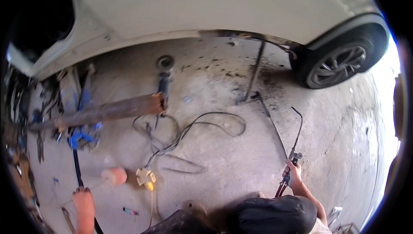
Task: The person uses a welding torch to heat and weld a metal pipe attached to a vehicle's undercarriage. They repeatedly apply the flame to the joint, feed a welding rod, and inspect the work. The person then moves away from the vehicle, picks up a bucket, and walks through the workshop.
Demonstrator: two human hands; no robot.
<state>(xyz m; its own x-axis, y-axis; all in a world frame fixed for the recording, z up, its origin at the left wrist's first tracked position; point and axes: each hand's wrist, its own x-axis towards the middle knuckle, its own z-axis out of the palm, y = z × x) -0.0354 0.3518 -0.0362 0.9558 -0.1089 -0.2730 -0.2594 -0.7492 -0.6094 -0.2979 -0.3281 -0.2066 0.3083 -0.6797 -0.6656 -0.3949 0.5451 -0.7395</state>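
While the right hand (pixel 294 174) is clenched round the valve body of a cutting torch (pixel 295 137), the left hand (pixel 83 200) is closed on a thin rod (pixel 95 185) that ends in a pink pad (pixel 114 176). That torch points up and away from the person, its thin neck curving to a bent tip over bare concrete, and its red hoses drop back from the fist toward the dark knee (pixel 272 214).

A black hose (pixel 78 169) passes just beside the left hand. Between the two hands a yellow plug block (pixel 146 177) lies on the floor (pixel 223 161), with black cables (pixel 202 124) looping away from it toward the car (pixel 215 6). A rusty beam (pixel 112 110) lies across the left of the floor, one end at a blue jack (pixel 81 117), the other beside a dark shock absorber (pixel 164 79).

Ahead of the torch tip a bent metal bar (pixel 254 72) leans from the floor up to the burnt sill of the white car, and a thinner rod runs from its foot back toward the right hand. The rear wheel (pixel 337 64) stands to the right of that bar. Tools clutter the far left edge, too blurred to name.
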